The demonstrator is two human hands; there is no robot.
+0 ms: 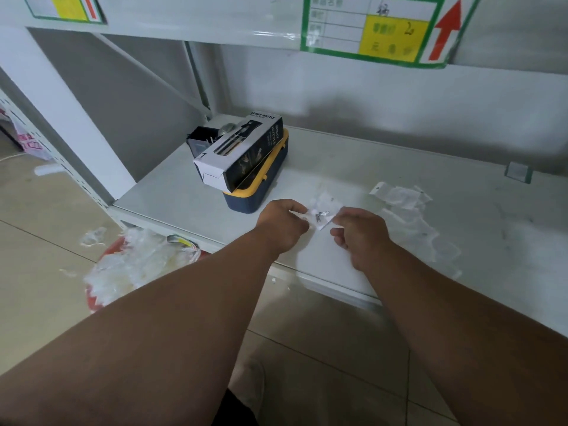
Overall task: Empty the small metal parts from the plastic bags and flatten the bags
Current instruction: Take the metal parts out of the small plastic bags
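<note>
Presently a small plastic bag [319, 214] is pinched at opposite ends by the left hand [284, 224] and the right hand [361, 233], near the shelf's [172, 192] front edge, presumably so the metal parts [319, 215] inside can be tipped out. Emptied bags [399, 195] lie toward the right.

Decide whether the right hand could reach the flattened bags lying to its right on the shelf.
Probably yes: nothing stands between the right hand and the flattened bags, though it currently pinches the small bag.
</note>
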